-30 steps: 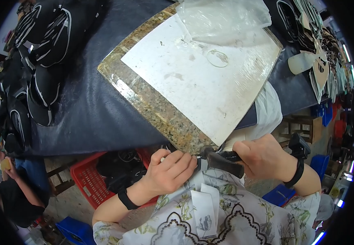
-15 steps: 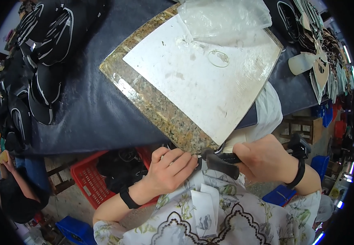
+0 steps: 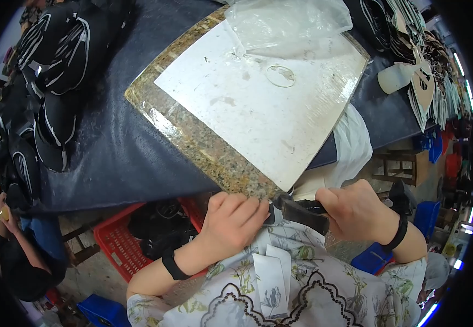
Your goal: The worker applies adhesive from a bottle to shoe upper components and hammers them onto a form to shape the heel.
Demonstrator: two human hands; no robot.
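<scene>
Right hand [image 3: 356, 210]: closed around the black tool handle [image 3: 302, 211], at 5 o'clock.
Left hand [image 3: 231, 220]: fingers curled over the tool's front end; what it grips is hidden.
Stone slab [image 3: 204, 144]: on the dark table [image 3: 111, 158], its near corner just above both hands.
Red crate [image 3: 122, 242]: below the table, at 7 o'clock.

Speckled brown stone slab [image 3: 204, 144], red crate [image 3: 117, 245]

Black-handled tool [image 3: 301, 210] level, gripped at granite slab's [image 3: 204, 147] near corner.
</scene>
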